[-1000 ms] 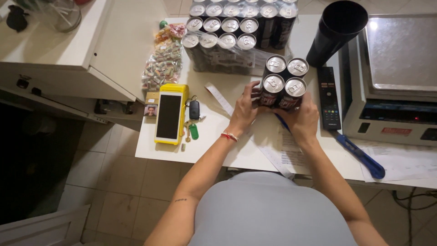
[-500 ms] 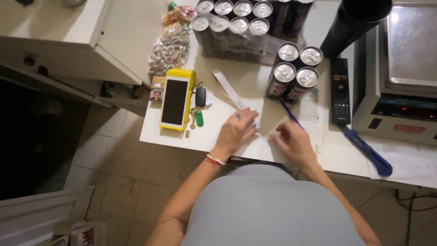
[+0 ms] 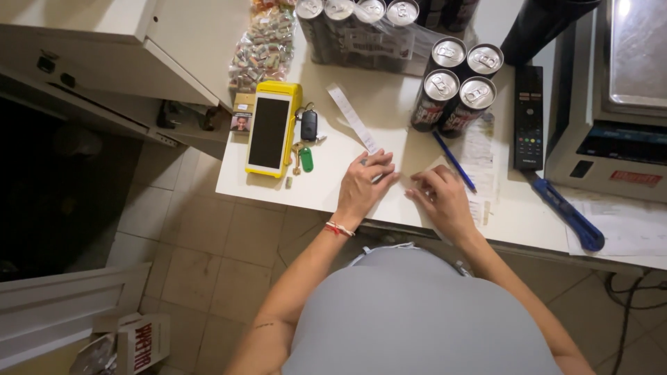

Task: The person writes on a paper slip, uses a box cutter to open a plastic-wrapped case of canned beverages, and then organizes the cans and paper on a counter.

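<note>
My left hand [image 3: 364, 184] rests on the white counter [image 3: 326, 187] near its front edge, fingers curled on the lower end of a long paper receipt strip [image 3: 353, 126]. My right hand [image 3: 439, 196] lies flat on the counter a little to the right, fingers spread, touching nothing I can make out. A blue pen [image 3: 454, 162] lies just beyond the right hand. A cluster of several black drink cans [image 3: 455, 87] stands behind both hands.
A yellow card terminal [image 3: 269, 130] and keys with a green tag [image 3: 304, 142] lie at the left. More wrapped cans [image 3: 354, 28], a bag of sweets [image 3: 262, 48], a remote control [image 3: 529, 118], a blue box cutter [image 3: 564, 208] and a grey scale [image 3: 615, 104] surround them.
Both hands let go of the can cluster and drew back to the counter's front edge. The left hand settled on the receipt strip.
</note>
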